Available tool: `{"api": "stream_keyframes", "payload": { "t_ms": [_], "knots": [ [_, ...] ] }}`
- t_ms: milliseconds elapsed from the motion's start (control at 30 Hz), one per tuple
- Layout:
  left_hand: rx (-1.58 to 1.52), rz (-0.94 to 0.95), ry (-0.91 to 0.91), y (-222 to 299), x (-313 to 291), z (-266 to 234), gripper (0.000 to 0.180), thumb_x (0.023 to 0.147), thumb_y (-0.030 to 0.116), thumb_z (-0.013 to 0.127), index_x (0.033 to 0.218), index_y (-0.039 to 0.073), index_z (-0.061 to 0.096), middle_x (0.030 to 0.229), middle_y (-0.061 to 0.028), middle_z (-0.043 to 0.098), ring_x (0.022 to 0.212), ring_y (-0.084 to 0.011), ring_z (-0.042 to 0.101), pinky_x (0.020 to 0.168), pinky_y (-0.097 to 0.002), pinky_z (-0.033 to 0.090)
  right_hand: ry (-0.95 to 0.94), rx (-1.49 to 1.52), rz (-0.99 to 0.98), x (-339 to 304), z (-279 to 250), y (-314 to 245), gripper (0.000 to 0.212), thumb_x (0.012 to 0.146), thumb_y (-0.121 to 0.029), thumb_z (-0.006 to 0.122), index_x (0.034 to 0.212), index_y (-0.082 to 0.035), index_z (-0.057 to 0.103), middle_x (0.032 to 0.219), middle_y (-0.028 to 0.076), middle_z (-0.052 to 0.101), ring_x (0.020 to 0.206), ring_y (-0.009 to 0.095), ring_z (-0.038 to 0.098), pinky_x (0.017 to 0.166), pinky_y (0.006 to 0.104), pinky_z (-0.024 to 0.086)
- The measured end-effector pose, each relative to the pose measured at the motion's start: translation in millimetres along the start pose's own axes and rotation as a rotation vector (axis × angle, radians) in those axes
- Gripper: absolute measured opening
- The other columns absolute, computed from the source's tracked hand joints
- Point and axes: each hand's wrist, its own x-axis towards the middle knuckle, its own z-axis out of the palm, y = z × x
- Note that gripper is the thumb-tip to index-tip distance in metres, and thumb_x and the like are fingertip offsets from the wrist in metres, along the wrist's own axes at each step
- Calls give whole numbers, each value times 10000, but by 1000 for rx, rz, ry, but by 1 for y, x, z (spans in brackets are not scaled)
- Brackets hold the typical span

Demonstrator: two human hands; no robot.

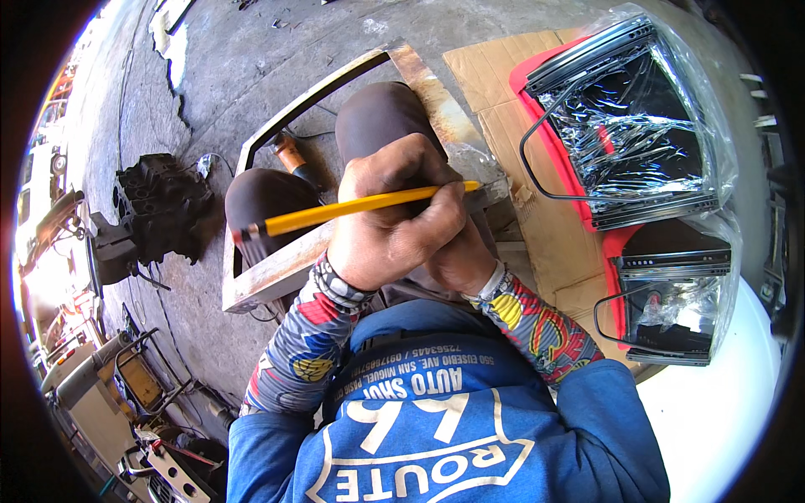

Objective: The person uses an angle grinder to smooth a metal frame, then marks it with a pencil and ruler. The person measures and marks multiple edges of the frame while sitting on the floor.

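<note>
Pencil (360, 206) was pinched by left hand (390, 226) (right hand (463, 270) could not be judged). It might be dropped by a loosened pinch.

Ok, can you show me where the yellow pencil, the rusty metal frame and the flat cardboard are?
Yellow pencil (335, 210): head view, middle of its shaft.
Rusty metal frame (449, 109): head view, its rust-stained right bar.
Flat cardboard (562, 243): head view, a bare brown part.

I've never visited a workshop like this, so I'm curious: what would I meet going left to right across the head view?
Dark, engine-like metal part → orange-bodied tool → left hand → larger plastic-wrapped, red-edged black piece.
</note>
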Motion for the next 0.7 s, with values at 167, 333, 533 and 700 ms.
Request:
{"api": "stream_keyframes", "payload": {
  "t_ms": [167,333,533,700],
  "knots": [
    [-103,-85,82,0,-2,3,70,878,13,686,895,-29,633,794,-74,691,775,-108,666,726,-277,551,-39,-81,34,2,-3,-2,468,913,-141,763,1329,-23,583,1265,127,658,1167,203,635,1017,356,497],
    [70,-24,37,2,2,3,58,876,18,681,893,-20,641,779,-96,695,746,-124,675,703,-293,554,-16,-378,-266,0,-6,10,488,886,-124,788,1318,-21,585,1259,121,661,1155,200,639,1000,352,507],
    [171,-78,179,1,7,13,62,849,25,688,873,-13,645,749,-122,686,702,-146,683,666,-311,558,-45,-438,-307,-4,-9,18,508,889,-125,786,1342,-35,575,1273,123,658,1187,205,626,1019,354,498],
    [118,9,33,3,4,5,76,849,43,693,873,-9,644,751,-116,691,699,-152,684,669,-310,556,-50,-441,-290,-2,-7,11,463,943,-168,732,1360,-46,572,1295,133,655,1228,235,618,1054,379,477]
  ]
}}
